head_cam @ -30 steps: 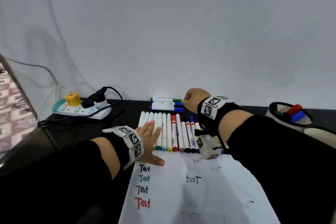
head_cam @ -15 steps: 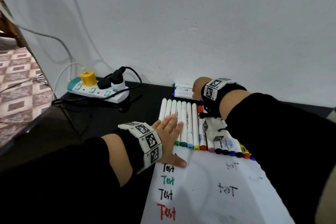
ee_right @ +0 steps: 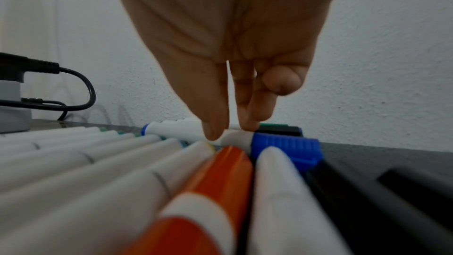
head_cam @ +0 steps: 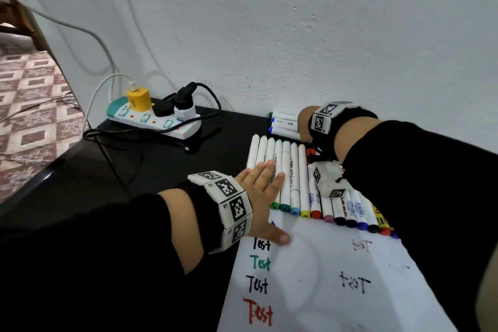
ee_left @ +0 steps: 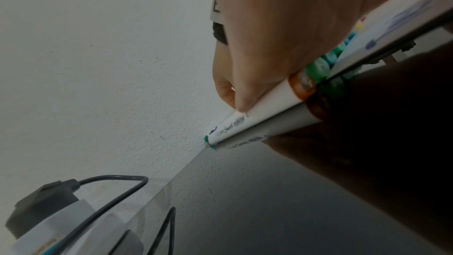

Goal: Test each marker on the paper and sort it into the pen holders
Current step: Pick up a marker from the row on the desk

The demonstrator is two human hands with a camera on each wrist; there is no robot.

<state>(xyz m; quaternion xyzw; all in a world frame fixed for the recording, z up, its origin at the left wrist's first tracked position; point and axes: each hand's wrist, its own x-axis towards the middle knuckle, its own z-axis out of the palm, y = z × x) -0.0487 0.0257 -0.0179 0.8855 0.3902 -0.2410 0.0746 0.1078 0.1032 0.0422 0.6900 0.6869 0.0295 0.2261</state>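
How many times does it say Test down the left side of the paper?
4: black Test by the left hand, green Test below, second black Test, red Test lowest. More may hide under the hand.

The head view has swung left and down over the last second: the pen holders at the right edge are gone from view, and the white power strip with the patterned floor beside it now fills more of the left. The right hand stays reached over the small stack of white whiteboard markers by the wall; its fingers now touch the blue-capped marker, thumb and forefinger either side of its barrel.
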